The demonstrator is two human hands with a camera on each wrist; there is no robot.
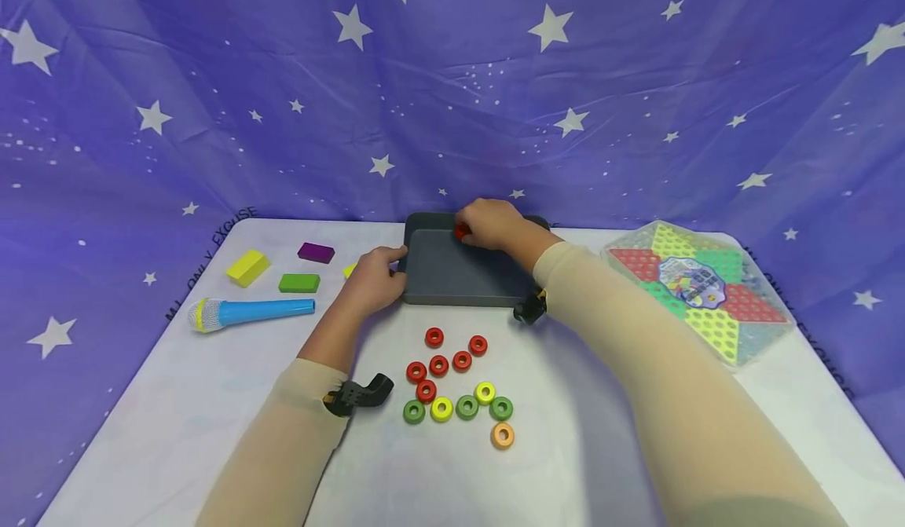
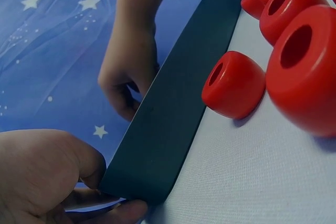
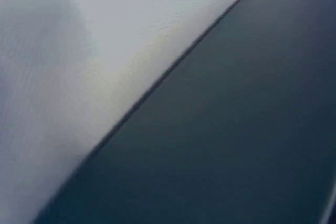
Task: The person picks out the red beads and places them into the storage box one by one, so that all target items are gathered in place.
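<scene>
A dark grey tray (image 1: 463,276) lies near the back of the white table. My left hand (image 1: 375,279) grips its left edge; in the left wrist view the left hand (image 2: 42,174) has its thumb and fingers around the tray's corner (image 2: 157,129). Over the tray's back part, my right hand (image 1: 489,222) pinches a red ring bead (image 1: 462,231), partly hidden by the fingers. Several red ring beads (image 1: 438,366) lie in front of the tray, with green beads (image 1: 467,408), yellow beads (image 1: 441,409) and an orange bead (image 1: 503,435) closer to me. Only tray wall (image 3: 210,129) and cloth show in the right wrist view.
Left of the tray lie a blue toy microphone (image 1: 265,311), a green block (image 1: 299,283), a purple block (image 1: 316,253) and a yellow block (image 1: 248,268). Another yellow piece (image 1: 349,270) is partly behind the left hand. To the right sits a hexagonal game board (image 1: 696,287).
</scene>
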